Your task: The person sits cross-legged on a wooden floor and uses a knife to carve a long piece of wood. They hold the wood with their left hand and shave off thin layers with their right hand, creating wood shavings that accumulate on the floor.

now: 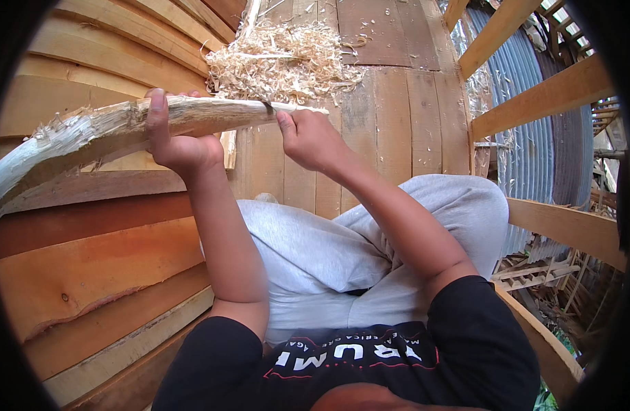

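A long, pale, rough-hewn piece of wood (212,115) runs from the left edge of the view to a thin, whittled tip in front of me. Its left part is thick and splintered, with a slight bend. My left hand (179,142) grips it from below, thumb up along the near side and fingers partly hidden behind. At the thin end, my right hand (311,139) is closed in a fist. From that fist a short dark blade (268,106), seemingly of a knife, touches the wood; its handle is hidden inside the hand.
Curly wood shavings (281,61) lie heaped on the plank floor (394,130) beyond my hands. Stacked boards (102,264) line the left side. To the right stands a wooden railing (534,103), with corrugated metal sheets (524,61) beyond. My crossed legs (315,250) are below.
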Demonstrator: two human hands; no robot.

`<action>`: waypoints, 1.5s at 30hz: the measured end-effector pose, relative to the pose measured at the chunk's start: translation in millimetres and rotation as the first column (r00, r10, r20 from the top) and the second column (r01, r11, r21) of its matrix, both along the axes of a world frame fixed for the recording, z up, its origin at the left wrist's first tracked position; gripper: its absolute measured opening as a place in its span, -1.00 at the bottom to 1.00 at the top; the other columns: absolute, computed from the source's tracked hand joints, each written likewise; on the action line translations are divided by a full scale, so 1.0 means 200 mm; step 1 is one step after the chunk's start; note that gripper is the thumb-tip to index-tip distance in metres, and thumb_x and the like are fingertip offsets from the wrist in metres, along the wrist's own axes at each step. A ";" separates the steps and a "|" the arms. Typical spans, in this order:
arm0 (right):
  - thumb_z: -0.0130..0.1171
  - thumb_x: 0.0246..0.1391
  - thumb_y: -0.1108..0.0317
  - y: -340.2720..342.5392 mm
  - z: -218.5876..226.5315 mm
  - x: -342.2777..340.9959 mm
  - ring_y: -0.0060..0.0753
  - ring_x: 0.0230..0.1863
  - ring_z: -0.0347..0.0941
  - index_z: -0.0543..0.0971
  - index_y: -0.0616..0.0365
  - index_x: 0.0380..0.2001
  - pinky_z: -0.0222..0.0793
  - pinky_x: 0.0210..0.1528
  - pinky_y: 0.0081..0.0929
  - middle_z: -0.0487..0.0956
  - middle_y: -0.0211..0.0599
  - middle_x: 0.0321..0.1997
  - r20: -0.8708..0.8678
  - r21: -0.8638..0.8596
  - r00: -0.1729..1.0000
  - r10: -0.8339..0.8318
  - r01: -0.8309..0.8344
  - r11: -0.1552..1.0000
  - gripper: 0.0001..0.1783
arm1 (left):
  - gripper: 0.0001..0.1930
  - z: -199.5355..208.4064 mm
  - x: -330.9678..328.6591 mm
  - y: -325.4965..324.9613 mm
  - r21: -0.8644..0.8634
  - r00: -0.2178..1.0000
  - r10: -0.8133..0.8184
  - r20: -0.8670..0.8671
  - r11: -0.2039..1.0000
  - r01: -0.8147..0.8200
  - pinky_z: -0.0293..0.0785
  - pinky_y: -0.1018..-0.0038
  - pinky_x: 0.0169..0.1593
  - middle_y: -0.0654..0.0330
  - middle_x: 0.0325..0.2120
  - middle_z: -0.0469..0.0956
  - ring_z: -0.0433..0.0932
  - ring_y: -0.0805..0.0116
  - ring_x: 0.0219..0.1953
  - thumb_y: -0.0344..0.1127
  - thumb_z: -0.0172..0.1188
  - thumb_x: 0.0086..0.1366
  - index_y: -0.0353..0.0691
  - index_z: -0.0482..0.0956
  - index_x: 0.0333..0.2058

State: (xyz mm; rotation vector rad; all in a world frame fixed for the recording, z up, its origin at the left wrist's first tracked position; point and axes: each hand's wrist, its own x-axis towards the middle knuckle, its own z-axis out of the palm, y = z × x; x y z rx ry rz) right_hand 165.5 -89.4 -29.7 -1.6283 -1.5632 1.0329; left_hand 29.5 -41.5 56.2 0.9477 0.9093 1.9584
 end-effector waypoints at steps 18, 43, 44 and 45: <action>-0.10 0.28 0.13 0.05 -0.19 -0.10 0.28 -0.46 0.45 0.49 0.32 -0.63 0.33 -0.35 0.03 0.50 0.19 -0.57 -0.064 0.136 0.997 -0.046 0.054 0.989 -0.47 | -0.64 0.02 -0.06 0.08 -0.117 0.979 0.167 0.114 0.981 -0.154 0.39 0.27 -0.12 0.22 -0.31 0.36 0.40 0.32 -0.23 -0.13 0.30 0.09 -0.21 0.43 -0.24; -0.08 0.26 -0.01 0.18 -0.40 0.19 0.11 -0.19 0.56 0.59 0.32 -0.29 0.41 -0.11 -0.06 0.61 0.13 -0.24 0.286 -0.181 0.941 -0.182 0.240 0.954 -0.47 | -0.68 -0.02 0.01 0.04 0.076 0.987 -0.158 0.005 0.985 0.157 0.49 0.32 -0.19 0.23 -0.41 0.40 0.47 0.33 -0.36 -0.29 0.31 0.08 -0.25 0.46 -0.23; -0.07 0.26 -0.01 0.18 -0.39 0.18 0.06 -0.23 0.56 0.60 0.31 -0.29 0.41 -0.14 -0.10 0.61 0.10 -0.27 0.193 -0.166 0.961 -0.200 0.232 0.958 -0.47 | -0.69 0.00 0.03 0.03 0.107 0.979 -0.205 -0.006 0.973 0.204 0.49 0.33 -0.20 0.24 -0.41 0.40 0.47 0.34 -0.36 -0.31 0.31 0.07 -0.24 0.46 -0.23; -0.06 0.26 -0.02 0.19 -0.38 0.17 0.01 -0.28 0.56 0.60 0.30 -0.29 0.40 -0.17 -0.14 0.61 0.07 -0.31 0.098 -0.150 0.972 -0.214 0.227 0.962 -0.47 | -0.70 0.01 0.05 0.00 0.128 0.971 -0.234 -0.050 0.963 0.239 0.48 0.33 -0.21 0.24 -0.40 0.40 0.46 0.34 -0.36 -0.34 0.31 0.06 -0.23 0.46 -0.23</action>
